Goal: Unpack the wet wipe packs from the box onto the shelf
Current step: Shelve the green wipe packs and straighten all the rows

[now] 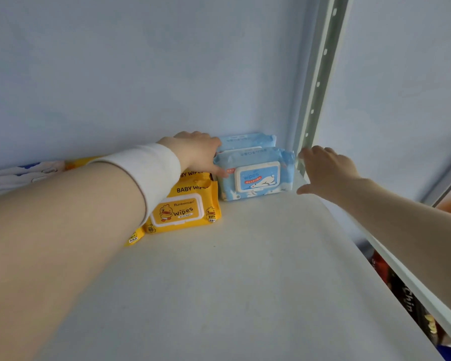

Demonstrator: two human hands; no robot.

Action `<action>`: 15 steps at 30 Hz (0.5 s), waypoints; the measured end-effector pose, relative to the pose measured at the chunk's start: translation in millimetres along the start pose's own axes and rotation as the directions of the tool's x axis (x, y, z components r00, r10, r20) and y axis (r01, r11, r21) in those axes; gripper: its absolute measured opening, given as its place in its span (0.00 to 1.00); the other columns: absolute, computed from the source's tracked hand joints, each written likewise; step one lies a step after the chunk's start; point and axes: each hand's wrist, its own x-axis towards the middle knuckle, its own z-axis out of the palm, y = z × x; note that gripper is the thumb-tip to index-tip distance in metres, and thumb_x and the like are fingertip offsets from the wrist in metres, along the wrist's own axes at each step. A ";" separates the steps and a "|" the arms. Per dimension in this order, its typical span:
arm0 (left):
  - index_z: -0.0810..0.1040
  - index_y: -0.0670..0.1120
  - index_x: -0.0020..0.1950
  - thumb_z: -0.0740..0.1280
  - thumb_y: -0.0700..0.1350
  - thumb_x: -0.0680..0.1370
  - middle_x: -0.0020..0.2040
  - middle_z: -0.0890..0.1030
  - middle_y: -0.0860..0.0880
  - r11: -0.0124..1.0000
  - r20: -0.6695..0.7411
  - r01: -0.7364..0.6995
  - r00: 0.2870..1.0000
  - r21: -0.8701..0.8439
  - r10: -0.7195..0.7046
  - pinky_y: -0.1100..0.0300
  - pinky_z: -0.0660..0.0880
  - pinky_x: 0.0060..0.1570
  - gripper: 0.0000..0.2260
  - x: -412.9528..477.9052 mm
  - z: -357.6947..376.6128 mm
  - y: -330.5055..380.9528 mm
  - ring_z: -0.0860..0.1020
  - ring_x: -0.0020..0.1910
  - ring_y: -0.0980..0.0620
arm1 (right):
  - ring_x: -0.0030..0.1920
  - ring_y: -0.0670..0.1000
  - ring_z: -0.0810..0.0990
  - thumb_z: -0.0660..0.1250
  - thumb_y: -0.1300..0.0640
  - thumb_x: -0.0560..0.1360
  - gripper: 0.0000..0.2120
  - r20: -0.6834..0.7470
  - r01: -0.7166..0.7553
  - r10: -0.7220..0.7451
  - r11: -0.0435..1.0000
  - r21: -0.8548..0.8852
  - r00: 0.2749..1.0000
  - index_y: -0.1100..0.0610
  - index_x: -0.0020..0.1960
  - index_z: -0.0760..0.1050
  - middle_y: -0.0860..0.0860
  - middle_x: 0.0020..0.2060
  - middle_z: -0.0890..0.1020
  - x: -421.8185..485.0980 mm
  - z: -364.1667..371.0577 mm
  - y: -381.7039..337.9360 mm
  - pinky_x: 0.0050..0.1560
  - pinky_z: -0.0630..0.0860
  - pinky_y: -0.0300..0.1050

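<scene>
Two blue wet wipe packs [255, 173] stand upright one behind the other in the back right corner of the white shelf [245, 282]. My left hand [195, 152] rests against their left end, thumb on the front pack's face. My right hand [328, 170] hovers just off their right end, fingers loosely spread, holding nothing. Yellow baby wipes packs [185, 209] stand to the left of the blue ones, partly hidden by my left forearm. The box is out of view.
A perforated metal upright [315, 95] stands at the shelf's right rear corner. White-and-blue packs [24, 173] lie far left against the back wall. The shelf's right edge [391, 256] drops to dark packaged goods below.
</scene>
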 end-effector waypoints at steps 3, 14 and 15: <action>0.65 0.51 0.70 0.67 0.71 0.64 0.64 0.73 0.48 0.975 0.021 0.022 1.000 -0.223 -0.018 0.50 0.73 0.58 0.41 20.2 3.7 -2.3 0.73 0.60 0.47 | 0.65 0.56 0.71 0.75 0.46 0.67 0.39 -0.014 -0.032 0.035 0.976 0.215 0.999 0.56 0.70 0.60 0.55 0.64 0.72 15.7 7.7 -4.3 0.57 0.70 0.49; 0.65 0.49 0.72 0.75 0.60 0.63 0.65 0.67 0.47 0.877 -0.117 -0.036 0.993 -0.480 -0.024 0.59 0.65 0.62 0.41 48.1 20.8 -10.7 0.68 0.65 0.49 | 0.57 0.55 0.74 0.77 0.51 0.65 0.32 -0.105 -0.028 0.115 0.796 0.604 0.988 0.54 0.64 0.67 0.54 0.59 0.74 46.1 37.3 -16.2 0.50 0.70 0.45; 0.66 0.49 0.71 0.75 0.59 0.63 0.65 0.68 0.47 0.876 -0.139 -0.046 0.990 -0.481 -0.025 0.60 0.65 0.60 0.41 48.6 21.3 -11.4 0.69 0.64 0.50 | 0.56 0.55 0.74 0.77 0.53 0.64 0.31 -0.118 -0.026 0.129 0.775 0.632 0.985 0.56 0.63 0.68 0.54 0.59 0.74 47.3 39.3 -17.3 0.50 0.69 0.44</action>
